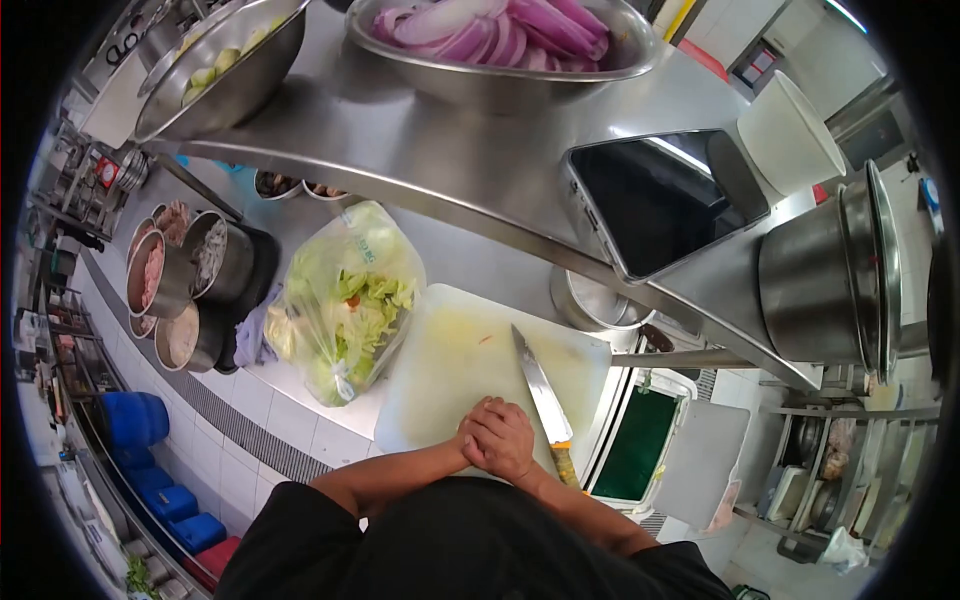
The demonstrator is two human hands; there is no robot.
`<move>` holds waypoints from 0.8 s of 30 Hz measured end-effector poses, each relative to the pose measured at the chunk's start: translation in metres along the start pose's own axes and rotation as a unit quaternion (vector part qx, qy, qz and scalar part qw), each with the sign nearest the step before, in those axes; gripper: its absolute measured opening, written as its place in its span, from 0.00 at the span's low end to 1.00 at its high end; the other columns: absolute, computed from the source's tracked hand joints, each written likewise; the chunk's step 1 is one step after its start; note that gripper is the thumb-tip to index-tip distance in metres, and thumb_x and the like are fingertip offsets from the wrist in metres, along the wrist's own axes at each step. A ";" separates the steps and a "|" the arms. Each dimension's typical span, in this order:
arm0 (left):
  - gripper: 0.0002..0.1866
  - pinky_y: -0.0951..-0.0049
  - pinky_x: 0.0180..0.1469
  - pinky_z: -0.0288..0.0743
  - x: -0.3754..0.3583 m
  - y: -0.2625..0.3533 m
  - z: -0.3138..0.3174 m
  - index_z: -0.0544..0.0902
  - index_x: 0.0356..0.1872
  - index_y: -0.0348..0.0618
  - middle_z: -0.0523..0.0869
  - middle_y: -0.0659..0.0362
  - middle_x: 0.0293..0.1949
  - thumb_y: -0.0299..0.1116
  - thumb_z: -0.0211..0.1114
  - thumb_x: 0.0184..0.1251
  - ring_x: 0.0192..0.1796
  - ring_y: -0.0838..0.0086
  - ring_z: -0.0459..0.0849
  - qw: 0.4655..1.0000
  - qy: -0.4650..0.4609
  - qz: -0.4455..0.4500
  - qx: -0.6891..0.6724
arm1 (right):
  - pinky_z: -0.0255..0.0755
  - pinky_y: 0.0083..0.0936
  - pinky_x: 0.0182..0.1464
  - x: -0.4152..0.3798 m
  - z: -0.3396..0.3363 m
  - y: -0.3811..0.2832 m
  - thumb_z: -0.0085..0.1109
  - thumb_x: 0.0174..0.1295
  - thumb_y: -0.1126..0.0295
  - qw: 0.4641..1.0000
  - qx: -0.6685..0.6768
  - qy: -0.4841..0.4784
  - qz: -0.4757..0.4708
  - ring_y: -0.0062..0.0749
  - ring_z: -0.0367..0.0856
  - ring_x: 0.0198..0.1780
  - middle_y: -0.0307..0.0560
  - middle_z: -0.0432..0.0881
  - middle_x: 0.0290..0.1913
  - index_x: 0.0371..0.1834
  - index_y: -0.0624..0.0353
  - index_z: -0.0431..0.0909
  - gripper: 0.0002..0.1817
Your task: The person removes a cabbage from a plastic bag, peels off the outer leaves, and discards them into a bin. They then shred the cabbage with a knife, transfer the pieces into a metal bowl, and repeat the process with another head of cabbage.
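My left hand (478, 424) and my right hand (512, 444) are clasped together over the near edge of a white cutting board (440, 350). Their fingers are closed around each other, and no object shows between them. Just right of them a kitchen knife (540, 385) lies on the board, blade pointing away and its yellowish handle (565, 465) towards me. A small orange-red scrap (486, 339) lies on the stained board. Left of the board stands a tied clear plastic bag (350, 300) of green leaf scraps.
Above the board runs a steel shelf (430, 150) with a bowl of sliced purple onion (490, 35), another bowl (250, 85), a tablet (670, 200) and steel pots (815, 285). Meat-filled containers (160, 270) stand left. A green-bottomed bin (640, 440) is at right.
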State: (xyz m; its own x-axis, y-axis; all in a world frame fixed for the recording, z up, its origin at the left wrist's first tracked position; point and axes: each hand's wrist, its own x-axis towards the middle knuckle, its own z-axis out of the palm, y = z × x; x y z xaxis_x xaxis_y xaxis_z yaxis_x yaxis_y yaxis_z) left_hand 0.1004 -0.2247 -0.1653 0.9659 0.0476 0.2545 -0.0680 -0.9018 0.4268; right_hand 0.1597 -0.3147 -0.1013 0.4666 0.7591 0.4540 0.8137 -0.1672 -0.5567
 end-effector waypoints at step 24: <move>0.09 0.55 0.47 0.73 0.010 0.024 -0.030 0.81 0.33 0.46 0.82 0.55 0.38 0.38 0.71 0.64 0.47 0.56 0.80 0.997 0.064 0.030 0.007 | 0.79 0.50 0.54 -0.138 -0.084 -0.004 0.71 0.59 0.65 0.912 -0.160 -0.034 0.376 0.56 0.81 0.56 0.57 0.79 0.56 0.69 0.54 0.74 0.32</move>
State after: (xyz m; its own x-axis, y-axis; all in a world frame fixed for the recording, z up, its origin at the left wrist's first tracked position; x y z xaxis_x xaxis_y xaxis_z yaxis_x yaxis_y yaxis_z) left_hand 0.1004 -0.2328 -0.1263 0.9202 0.0474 0.3885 -0.1202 -0.9104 0.3959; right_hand 0.1218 -0.4717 -0.1030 0.9208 0.3893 -0.0228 0.3369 -0.8236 -0.4562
